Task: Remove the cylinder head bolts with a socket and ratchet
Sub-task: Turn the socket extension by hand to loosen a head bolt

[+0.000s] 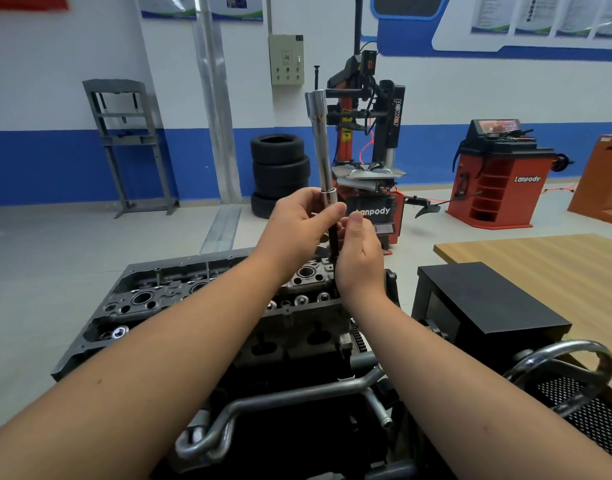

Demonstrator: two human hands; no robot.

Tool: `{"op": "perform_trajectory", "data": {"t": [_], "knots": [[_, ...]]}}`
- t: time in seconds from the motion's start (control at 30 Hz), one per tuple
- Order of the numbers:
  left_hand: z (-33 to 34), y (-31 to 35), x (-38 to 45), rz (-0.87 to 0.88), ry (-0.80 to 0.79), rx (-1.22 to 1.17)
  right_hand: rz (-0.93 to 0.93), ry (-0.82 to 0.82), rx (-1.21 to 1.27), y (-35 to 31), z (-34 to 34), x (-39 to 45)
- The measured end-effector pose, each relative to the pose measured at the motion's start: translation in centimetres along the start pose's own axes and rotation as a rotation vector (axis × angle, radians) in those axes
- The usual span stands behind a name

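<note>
**Long socket tool raised above cylinder head**

A person is holding a long chrome socket extension (322, 143) upright above a bare cylinder head (193, 299) in a tyre workshop. The left hand (299, 220) is gripping the tool just under its chrome collar, fingers (332, 211) curled round the shaft. The right hand (360, 258) is pinching the dark bolt shank (333, 237) that is hanging from the tool's lower end, thumb pressing against it; the shank's tip is hidden behind the hand, so whether it is clear of the head cannot be told. The cylinder head is sitting on a stand directly below both forearms, its valve wells and bores facing up. A black box (484, 299) is standing just to the right of it, beside a wooden desk (540, 261). Behind, a stack of tyres (279, 168), a tyre changer (363, 133) and a red wheel balancer (498, 174) are lining the blue-and-white wall.
</note>
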State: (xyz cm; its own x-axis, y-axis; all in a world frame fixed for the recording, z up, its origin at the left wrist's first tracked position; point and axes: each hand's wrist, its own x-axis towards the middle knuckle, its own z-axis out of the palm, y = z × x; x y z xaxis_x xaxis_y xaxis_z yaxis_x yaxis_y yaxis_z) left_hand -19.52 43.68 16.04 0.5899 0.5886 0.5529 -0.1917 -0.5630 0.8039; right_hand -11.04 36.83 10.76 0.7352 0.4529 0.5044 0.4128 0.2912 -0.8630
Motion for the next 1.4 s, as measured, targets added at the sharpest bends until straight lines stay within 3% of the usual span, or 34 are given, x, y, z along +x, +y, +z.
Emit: {"op": "perform_trajectory", "data": {"t": [0.27, 0.43, 0.7, 1.03, 1.23, 1.4], "knots": [[-0.2, 1.1, 0.4, -0.072, 0.011, -0.002, 0.241, -0.289, 0.086, -2.0, -1.4, 0.5], [0.0, 1.3, 0.6, -0.078, 0.018, 0.03, 0.108, -0.44, -0.257, -1.3, -2.8, -0.2], [-1.3, 4.0, 1.2, -0.079, 0.072, -0.029, 0.057, -0.407, -0.33, -1.2, -2.9, -0.4], [-4.7, 6.3, 2.1, -0.173, 0.292, -0.292, -0.006, -0.356, -0.292, -3.0, -2.5, 0.4], [-6.4, 3.3, 0.3, -0.285, 0.346, -0.389, 0.224, -0.226, 0.044, -5.0, -3.6, 1.7], [-4.2, -0.2, -2.1, -0.387, 0.262, -0.272, 0.249, -0.131, -0.033, -7.1, -7.6, 2.7]]}}
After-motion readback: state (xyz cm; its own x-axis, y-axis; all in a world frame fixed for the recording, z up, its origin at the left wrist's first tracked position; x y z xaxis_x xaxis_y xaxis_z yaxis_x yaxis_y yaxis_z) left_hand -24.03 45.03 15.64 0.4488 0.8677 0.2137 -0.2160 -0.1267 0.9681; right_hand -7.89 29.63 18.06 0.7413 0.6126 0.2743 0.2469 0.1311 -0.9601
